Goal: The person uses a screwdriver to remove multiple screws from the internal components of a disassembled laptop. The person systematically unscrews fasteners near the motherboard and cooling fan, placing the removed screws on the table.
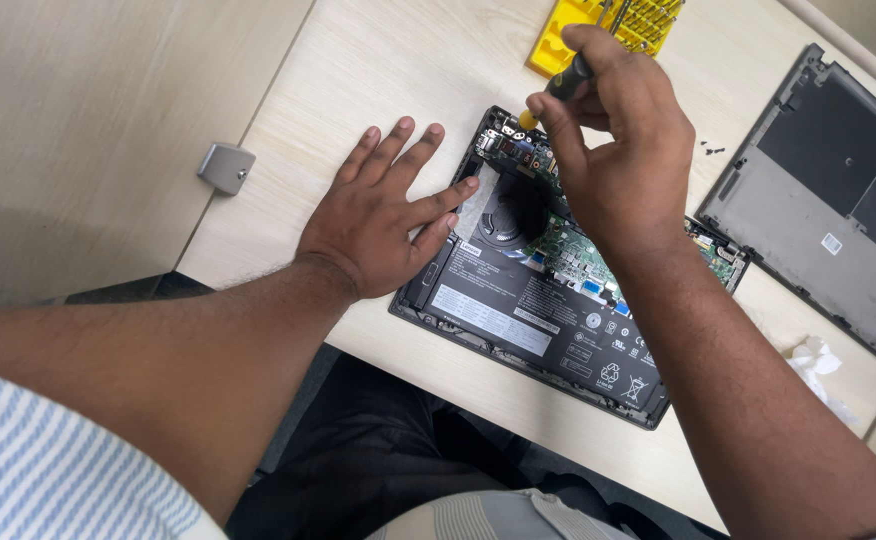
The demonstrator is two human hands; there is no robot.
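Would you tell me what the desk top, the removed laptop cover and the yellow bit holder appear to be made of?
Desk top: pale wood-grain laminate, matt, with fine printed-looking streaks. Removed laptop cover: grey, likely moulded plastic or thin metal; its dull sheen leaves that open. Yellow bit holder: probably plastic, with uniform bright colour and moulded slots.

A pale wooden table (398,60) carries the opened laptop (543,300). Beside it lie the cover (818,190), yellow bit case (558,45), loose screws (713,148) and tissue (818,365).
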